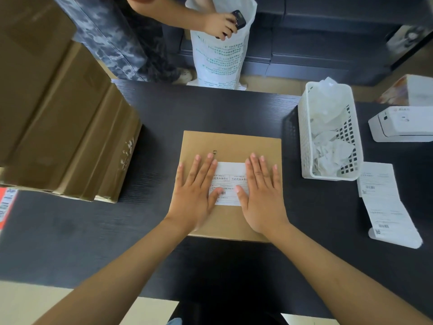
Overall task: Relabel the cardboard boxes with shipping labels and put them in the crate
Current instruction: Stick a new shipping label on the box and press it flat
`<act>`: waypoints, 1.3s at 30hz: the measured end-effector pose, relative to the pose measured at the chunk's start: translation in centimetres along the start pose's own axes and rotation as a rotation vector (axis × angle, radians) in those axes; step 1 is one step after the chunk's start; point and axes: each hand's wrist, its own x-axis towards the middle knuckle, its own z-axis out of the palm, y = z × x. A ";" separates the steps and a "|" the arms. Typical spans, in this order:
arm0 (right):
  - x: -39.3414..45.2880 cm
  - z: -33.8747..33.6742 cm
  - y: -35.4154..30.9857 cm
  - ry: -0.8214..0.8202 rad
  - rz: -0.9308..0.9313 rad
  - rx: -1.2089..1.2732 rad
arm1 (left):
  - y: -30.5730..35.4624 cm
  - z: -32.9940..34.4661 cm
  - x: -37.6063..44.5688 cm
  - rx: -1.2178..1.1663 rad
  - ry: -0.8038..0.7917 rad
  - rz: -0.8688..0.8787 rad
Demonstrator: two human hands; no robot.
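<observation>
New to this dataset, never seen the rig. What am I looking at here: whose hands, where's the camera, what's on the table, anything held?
No machine: a person wears one wide-angle camera on the head, looking down at their own arms. The left hand and right hand lie flat, fingers straight, pressing a white shipping label onto a flat cardboard box on a black table. Neither hand grips anything. Around it: stacked cardboard boxes on the left, a white basket of crumpled paper, a label printer and a strip of spare labels on the right. Across the table, another person's hand holds a dark device.
</observation>
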 end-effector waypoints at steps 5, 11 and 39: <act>-0.1 -0.2 -0.3 0.008 0.011 0.026 | -0.8 -0.1 0.0 -0.088 -0.033 0.052; -1.3 -0.7 0.7 0.072 -0.104 0.164 | -3.3 -0.9 -1.0 0.031 -0.080 0.231; -2.0 -1.7 2.5 -0.153 0.907 1.319 | -4.1 -0.5 -0.8 -1.544 -0.166 -0.753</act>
